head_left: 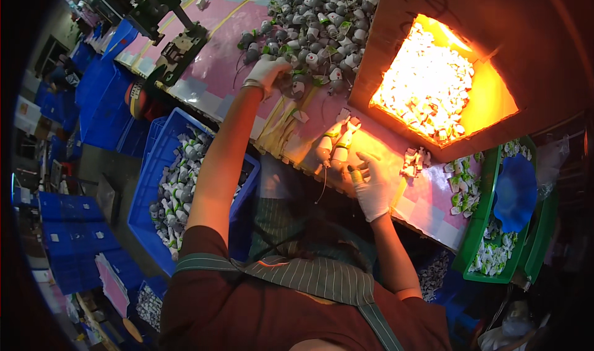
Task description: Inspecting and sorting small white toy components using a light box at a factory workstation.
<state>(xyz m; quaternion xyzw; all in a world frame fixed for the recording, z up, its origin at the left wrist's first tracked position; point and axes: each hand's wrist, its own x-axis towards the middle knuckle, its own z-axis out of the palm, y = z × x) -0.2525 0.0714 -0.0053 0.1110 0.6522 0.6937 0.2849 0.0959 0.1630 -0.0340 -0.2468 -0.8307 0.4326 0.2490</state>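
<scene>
My left hand point(267, 72), in a whitish glove, is at the near left edge of a heap of small grey-and-white rounded plastic parts point(322, 32), some with green bits and thin wires. Its fingers are curled down among the parts; what they hold is hidden. My right hand point(372, 187), also gloved, is at the table's near edge with its fingers bent but apart, a yellow-green band on one. Just left of it lie two longer grey-and-white pieces point(340, 154) with green rings, side by side. A thin wire hangs from one over the edge.
A brightly lit cardboard box point(427, 131) full of small white pieces stands at right. Small white pieces point(414, 162) lie before it. Green bins point(489, 227) are far right; a blue crate point(145, 208) of finished-looking pieces is left. A metal press point(179, 54) stands back left.
</scene>
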